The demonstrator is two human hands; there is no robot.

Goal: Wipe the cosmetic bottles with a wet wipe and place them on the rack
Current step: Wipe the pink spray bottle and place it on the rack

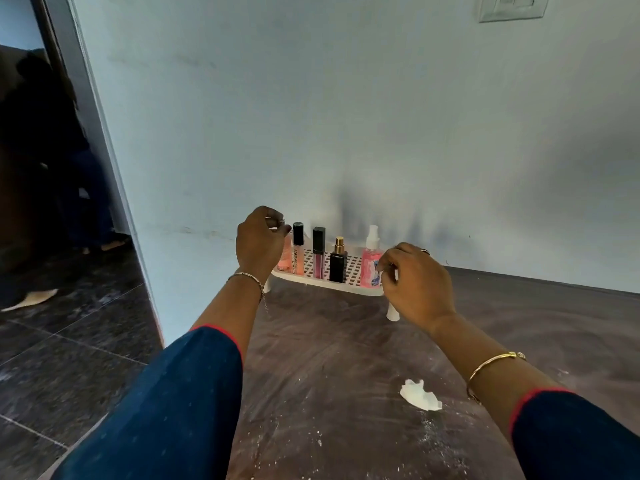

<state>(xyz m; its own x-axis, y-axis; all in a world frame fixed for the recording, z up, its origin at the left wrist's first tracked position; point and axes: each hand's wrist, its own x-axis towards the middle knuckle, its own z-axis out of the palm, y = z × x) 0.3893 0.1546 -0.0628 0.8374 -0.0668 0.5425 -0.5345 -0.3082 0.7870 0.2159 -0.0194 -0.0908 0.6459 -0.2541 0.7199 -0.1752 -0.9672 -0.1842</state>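
Looking down at the white lattice rack (353,263) standing on short legs against the pale blue wall (346,116), on the brown floor (346,341).

Standing upright on the rack, left to right: a small peach bottle (285,259) partly hidden behind the left hand; a clear gloss tube with black cap (298,247); a mauve gloss tube with square black cap (318,252); a black perfume bottle with gold sprayer (338,261); a pink spray bottle with white pump (371,261). Long axes all vertical, row running left-right along the rack's front edge.

Hovering at the rack's left end: left hand (259,242), fingers curled loosely, thumb and forefinger close together near the top of the peach bottle; holding nothing visible, contact with the bottle not resolvable.

Hovering at the rack's right end: right hand (415,285), fingers (389,268) pinched narrow just beside the pink spray bottle; touching or merely in front, cannot tell. No bottle lifted.

Lying crumpled on the floor: the wet wipe (420,394), nearer the camera than the rack, below and behind the right hand, well apart from both hands. Right hand clearly the nearer one.

Judging: all visible bottles already racked, task looking near complete. If anything follows, probably straightening the end bottles, or reaching back and down with the right hand for the wipe.
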